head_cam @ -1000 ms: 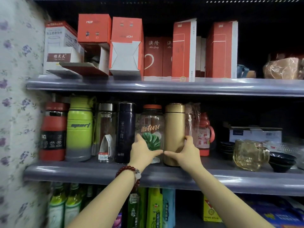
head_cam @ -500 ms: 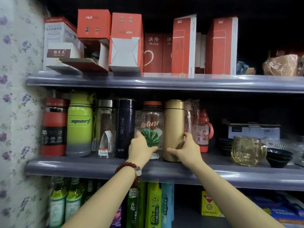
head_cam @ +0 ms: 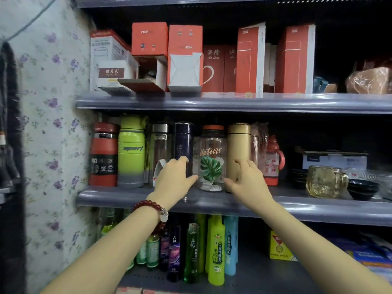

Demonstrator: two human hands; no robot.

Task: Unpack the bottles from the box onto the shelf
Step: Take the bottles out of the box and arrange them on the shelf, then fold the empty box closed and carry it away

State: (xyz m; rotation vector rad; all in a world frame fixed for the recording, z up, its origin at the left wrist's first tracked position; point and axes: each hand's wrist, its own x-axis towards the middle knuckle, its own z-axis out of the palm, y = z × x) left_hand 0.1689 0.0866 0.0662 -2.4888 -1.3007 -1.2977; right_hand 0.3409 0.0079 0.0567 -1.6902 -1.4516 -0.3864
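a shop: grey shelves [head_cam: 233,102] packed with boxed cups [head_cam: 250,60], price-tagged bottles [head_cam: 159,153], toiletries [head_cam: 216,249].

Near the shelf's [head_cam: 233,205] front edge, its glossy grey lip is catching the light. I am seeing a clear, smooth glass jar [head_cam: 213,158] shining beside a matt gold metal flask [head_cam: 238,149]. Polished red beads [head_cam: 148,205] are gleaming on my left wrist. Matt cardboard boxes [head_cam: 250,60] are lining the shelf above.
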